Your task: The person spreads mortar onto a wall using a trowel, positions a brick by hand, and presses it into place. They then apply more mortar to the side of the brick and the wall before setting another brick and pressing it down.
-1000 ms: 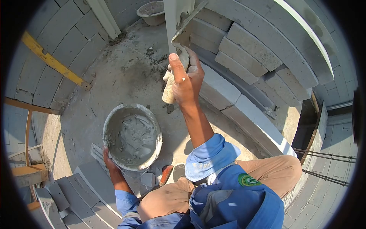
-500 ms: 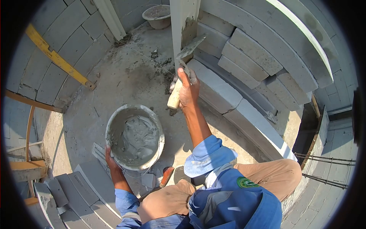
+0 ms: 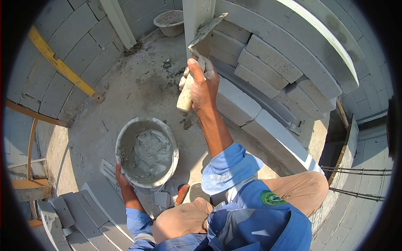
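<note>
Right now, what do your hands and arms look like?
My left hand and right hand are bare, with no gloves. Pale muck coats some right fingers. Both arms have blue sleeves. The right cuff is wide, with whitish stains, and a round green patch sits higher up.

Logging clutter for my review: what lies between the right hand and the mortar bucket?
In the head view, the trowel handle juts from the right hand toward the mortar bucket; past it shows concrete floor with a small dark clump.

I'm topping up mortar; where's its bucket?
In the head view, left of centre: the bucket stands on the floor, the left hand at its rim.
</note>
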{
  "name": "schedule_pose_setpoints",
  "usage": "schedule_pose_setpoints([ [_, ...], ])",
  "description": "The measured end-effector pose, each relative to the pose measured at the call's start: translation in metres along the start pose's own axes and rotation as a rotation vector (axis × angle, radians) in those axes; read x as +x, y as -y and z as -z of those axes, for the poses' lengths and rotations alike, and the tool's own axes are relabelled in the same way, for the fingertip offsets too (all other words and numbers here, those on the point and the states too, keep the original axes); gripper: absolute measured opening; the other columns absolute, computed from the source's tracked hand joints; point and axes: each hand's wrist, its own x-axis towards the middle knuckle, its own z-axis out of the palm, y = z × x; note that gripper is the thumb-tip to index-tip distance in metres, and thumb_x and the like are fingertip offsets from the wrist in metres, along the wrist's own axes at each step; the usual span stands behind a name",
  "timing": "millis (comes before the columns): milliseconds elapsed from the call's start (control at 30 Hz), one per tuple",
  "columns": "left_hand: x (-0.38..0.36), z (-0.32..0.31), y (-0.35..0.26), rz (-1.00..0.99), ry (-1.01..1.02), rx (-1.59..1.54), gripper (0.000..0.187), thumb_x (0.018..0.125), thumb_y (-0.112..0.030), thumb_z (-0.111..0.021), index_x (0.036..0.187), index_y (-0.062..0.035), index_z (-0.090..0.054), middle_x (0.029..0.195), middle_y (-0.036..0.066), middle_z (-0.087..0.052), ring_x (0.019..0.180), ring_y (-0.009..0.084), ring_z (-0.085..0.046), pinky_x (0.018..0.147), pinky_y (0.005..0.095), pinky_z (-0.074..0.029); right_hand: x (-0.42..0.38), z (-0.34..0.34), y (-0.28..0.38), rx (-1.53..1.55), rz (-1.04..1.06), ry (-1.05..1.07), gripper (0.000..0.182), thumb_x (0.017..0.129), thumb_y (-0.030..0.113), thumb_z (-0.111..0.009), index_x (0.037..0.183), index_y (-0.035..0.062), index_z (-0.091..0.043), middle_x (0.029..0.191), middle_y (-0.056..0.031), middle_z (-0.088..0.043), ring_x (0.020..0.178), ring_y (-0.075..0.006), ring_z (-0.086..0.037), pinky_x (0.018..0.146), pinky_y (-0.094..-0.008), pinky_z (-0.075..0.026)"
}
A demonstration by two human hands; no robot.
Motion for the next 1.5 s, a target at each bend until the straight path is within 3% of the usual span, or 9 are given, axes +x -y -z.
schedule_pose_setpoints([
  [267,-0.002,-0.005,-0.003,0.008,0.010,0.003,0.057,0.097,-0.032,-0.061,0.145,-0.0027,-0.051,0.139,0.014,-0.059,0.125,0.0307,-0.059,0.108,0.0432,-0.045,-0.019,-0.010,0.026,0.098,0.085,0.215,0.040,0.092,0.026,-0.071,0.124,0.0037,-0.059,0.077,-0.0038,-0.059,0.057,-0.0122,-0.059,0.050,-0.0289,-0.051],
  [533,-0.006,-0.012,-0.005,-0.003,0.029,0.015,0.056,0.096,-0.032,-0.062,0.143,-0.0034,-0.053,0.137,0.014,-0.061,0.123,0.0309,-0.060,0.107,0.0433,-0.046,-0.008,0.014,-0.008,-0.061,0.078,0.008,0.038,0.091,0.022,-0.070,0.121,0.0001,-0.064,0.080,-0.0023,-0.058,0.062,-0.0090,-0.056,0.051,-0.0264,-0.050],
  [933,-0.008,-0.015,-0.004,0.022,0.011,-0.048,0.055,0.097,-0.031,-0.059,0.144,-0.0041,-0.052,0.138,0.014,-0.060,0.125,0.0307,-0.059,0.108,0.0435,-0.045,-0.047,0.026,-0.023,-0.549,0.127,0.002,0.038,0.091,0.020,-0.070,0.121,-0.0036,-0.064,0.079,-0.0084,-0.066,0.055,-0.0134,-0.059,0.054,-0.0312,-0.049],
  [1100,-0.009,-0.011,-0.004,0.012,0.000,-0.013,0.054,0.097,-0.031,-0.059,0.144,-0.0041,-0.052,0.138,0.013,-0.060,0.125,0.0305,-0.059,0.109,0.0436,-0.044,-0.110,0.047,-0.016,-0.661,-0.032,0.278,0.036,0.091,0.017,-0.071,0.123,0.0009,-0.065,0.098,-0.0100,-0.072,0.088,-0.0143,-0.065,0.080,-0.0303,-0.052],
  [1133,-0.007,-0.009,-0.003,0.011,-0.007,-0.007,0.054,0.097,-0.031,-0.058,0.144,-0.0041,-0.052,0.139,0.013,-0.060,0.124,0.0305,-0.059,0.109,0.0437,-0.044,-0.121,0.051,-0.015,-0.632,-0.147,0.366,0.036,0.090,0.019,-0.071,0.122,0.0013,-0.066,0.100,-0.0140,-0.072,0.086,-0.0189,-0.067,0.080,-0.0320,-0.052],
  [1200,-0.002,-0.003,0.000,-0.009,0.030,0.005,0.058,0.097,-0.038,-0.059,0.144,-0.0040,-0.052,0.136,0.014,-0.061,0.123,0.0312,-0.060,0.108,0.0443,-0.046,-0.132,0.055,-0.006,-0.792,-0.320,0.580,0.039,0.089,0.019,-0.070,0.124,0.0015,-0.064,0.090,-0.0115,-0.070,0.080,-0.0155,-0.066,0.075,-0.0308,-0.051],
  [1300,0.002,-0.003,0.004,-0.038,0.066,0.008,0.062,0.097,-0.045,-0.060,0.143,-0.0037,-0.054,0.133,0.015,-0.063,0.121,0.0318,-0.061,0.106,0.0446,-0.048,-0.145,0.057,-0.011,-1.155,-0.247,0.919,0.059,0.083,0.021,-0.066,0.136,0.0012,-0.049,0.102,-0.0277,-0.070,0.097,-0.0472,-0.067,0.085,-0.0516,-0.050],
  [1333,0.003,0.000,0.006,-0.042,0.044,0.010,0.063,0.096,-0.045,-0.061,0.142,-0.0034,-0.054,0.133,0.015,-0.063,0.120,0.0318,-0.062,0.105,0.0444,-0.049,-0.143,0.045,-0.005,-1.227,-0.377,1.031,0.060,0.082,0.018,-0.066,0.136,0.0007,-0.047,0.103,-0.0291,-0.070,0.099,-0.0468,-0.067,0.085,-0.0529,-0.050],
  [1500,0.006,0.007,0.007,0.031,0.059,-0.093,0.056,0.099,-0.033,-0.057,0.145,-0.0032,-0.051,0.140,0.013,-0.059,0.126,0.0305,-0.058,0.110,0.0433,-0.043,-0.151,0.034,-0.020,-1.355,-0.242,1.164,0.057,0.091,0.031,-0.069,0.135,0.0010,-0.049,0.108,-0.0258,-0.067,0.101,-0.0435,-0.067,0.085,-0.0529,-0.050],
])
